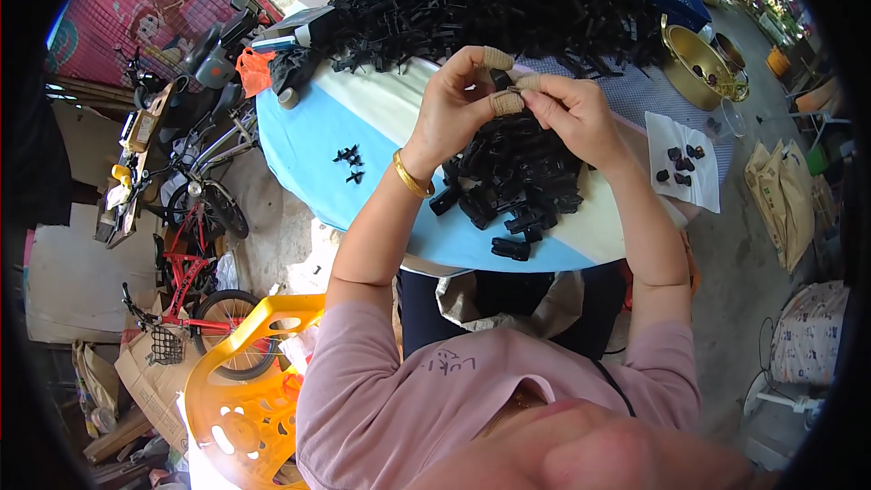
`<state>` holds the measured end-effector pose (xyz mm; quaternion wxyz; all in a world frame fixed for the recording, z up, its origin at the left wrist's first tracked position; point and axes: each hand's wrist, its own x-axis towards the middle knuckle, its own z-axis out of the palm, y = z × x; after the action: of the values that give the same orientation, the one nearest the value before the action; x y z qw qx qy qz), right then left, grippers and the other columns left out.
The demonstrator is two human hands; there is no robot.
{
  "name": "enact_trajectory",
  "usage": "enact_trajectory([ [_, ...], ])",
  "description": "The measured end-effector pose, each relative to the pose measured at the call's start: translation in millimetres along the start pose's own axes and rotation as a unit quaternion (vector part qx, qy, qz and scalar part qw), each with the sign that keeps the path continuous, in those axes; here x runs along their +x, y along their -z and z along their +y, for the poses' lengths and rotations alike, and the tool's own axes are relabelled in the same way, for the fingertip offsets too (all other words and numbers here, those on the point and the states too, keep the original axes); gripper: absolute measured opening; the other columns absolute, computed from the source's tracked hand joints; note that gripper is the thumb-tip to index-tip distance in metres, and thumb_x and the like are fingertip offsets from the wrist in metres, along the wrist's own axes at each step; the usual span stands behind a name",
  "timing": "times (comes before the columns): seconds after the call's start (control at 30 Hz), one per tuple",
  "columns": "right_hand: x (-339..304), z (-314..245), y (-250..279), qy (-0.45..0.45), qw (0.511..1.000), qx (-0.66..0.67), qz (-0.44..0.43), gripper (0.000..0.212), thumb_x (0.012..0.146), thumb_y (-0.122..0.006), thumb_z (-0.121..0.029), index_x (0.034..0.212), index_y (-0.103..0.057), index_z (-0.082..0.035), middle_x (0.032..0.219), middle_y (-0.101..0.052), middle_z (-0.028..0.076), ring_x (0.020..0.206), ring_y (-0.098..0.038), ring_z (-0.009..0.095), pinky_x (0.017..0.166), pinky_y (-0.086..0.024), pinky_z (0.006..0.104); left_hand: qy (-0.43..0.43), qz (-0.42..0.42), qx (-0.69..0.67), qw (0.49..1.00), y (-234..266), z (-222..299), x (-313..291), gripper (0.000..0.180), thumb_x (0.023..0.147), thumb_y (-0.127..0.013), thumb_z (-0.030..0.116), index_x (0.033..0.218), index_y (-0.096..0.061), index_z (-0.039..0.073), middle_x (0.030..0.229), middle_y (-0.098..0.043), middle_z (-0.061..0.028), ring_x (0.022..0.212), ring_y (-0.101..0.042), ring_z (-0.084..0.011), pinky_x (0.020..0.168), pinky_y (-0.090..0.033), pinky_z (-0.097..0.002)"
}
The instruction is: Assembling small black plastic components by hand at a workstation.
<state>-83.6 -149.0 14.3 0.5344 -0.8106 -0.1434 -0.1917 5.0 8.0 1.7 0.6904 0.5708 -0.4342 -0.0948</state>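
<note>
Above the table, both hands meet over a small black plastic part point(501, 80), mostly hidden by my fingers. My left hand point(446, 109) pinches it between thumb and forefinger, both wrapped in tan tape. The fingers of my right hand point(581, 118) close at the part's right side, with tape on a fingertip; exactly what they grip is too small to make out. Beneath my hands lies a heap of black plastic parts point(517, 172). A far larger pile of black parts point(508, 4) covers the back of the table. Several tiny black pieces point(349, 163) lie to the left.
The round table's striped cloth point(313, 154) is blue and cream. At right are a white napkin point(667, 127) bearing dark pieces, a gold-coloured pot point(694, 68) and a clear cup point(730, 118). A yellow plastic chair point(240, 399) and a red bicycle point(186, 277) stand at left.
</note>
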Motion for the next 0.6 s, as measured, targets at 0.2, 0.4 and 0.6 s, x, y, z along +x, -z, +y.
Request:
enact_trajectory([
  [0.2,2.6,-0.8,7.0,-0.015,1.000,-0.019,-0.020,0.014,0.085,-0.055,-0.011,0.088,-0.062,0.001,0.056,-0.049,0.000,0.050,-0.039,0.004,0.045,-0.032,0.0201,0.007,0.018,0.021,1.000,-6.8,3.1,-2.3,0.033,0.068,-0.068,-0.007,0.097,-0.055,0.002,0.092,-0.058,-0.0014,0.075,-0.052,-0.0057,0.065,-0.048,-0.0189],
  [0.4,0.1,-4.4,10.9,0.012,0.997,-0.068,-0.031,0.012,0.084,-0.055,-0.008,0.088,-0.061,0.001,0.059,-0.052,0.002,0.051,-0.042,0.005,0.046,-0.034,0.0198,-0.029,0.019,0.006,0.999,-9.4,0.4,-5.1,0.032,0.069,-0.068,-0.008,0.096,-0.055,0.000,0.089,-0.059,-0.0036,0.076,-0.056,-0.0071,0.064,-0.048,-0.0189],
  [0.6,-0.4,-7.1,15.2,0.071,0.992,-0.088,-0.049,0.012,0.084,-0.055,-0.006,0.089,-0.061,0.002,0.064,-0.057,0.006,0.053,-0.049,0.008,0.049,-0.039,0.0202,0.040,0.013,-0.048,0.998,-7.9,8.8,-3.5,0.035,0.068,-0.068,-0.009,0.099,-0.054,-0.002,0.087,-0.060,-0.0058,0.072,-0.058,-0.0079,0.060,-0.050,-0.0185],
])
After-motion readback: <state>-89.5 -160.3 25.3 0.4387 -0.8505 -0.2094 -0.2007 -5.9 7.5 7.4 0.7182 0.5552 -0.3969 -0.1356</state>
